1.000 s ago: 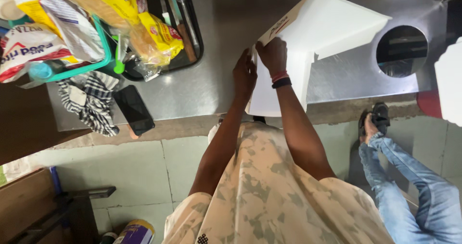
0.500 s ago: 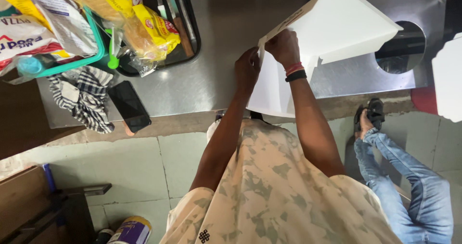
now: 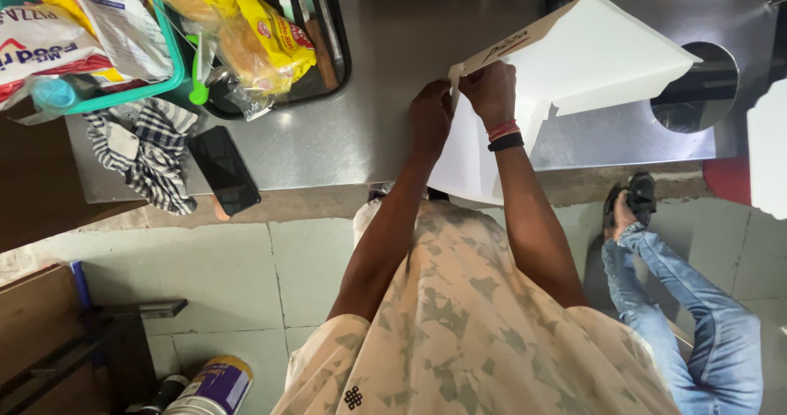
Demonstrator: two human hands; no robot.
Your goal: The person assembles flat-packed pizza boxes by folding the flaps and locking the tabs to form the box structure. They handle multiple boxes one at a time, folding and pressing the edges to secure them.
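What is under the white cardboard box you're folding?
Under the white cardboard box lies the steel counter; its lower flap hangs past the counter's front edge. Both hands, left hand and right hand, grip its corner. Whatever the panels cover on the counter is hidden.

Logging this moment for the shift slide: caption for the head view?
Both hands, left hand and right hand, fold a white cardboard box on a steel counter.

left hand [image 3: 429,112] pinching | right hand [image 3: 490,90] gripping | arms extended
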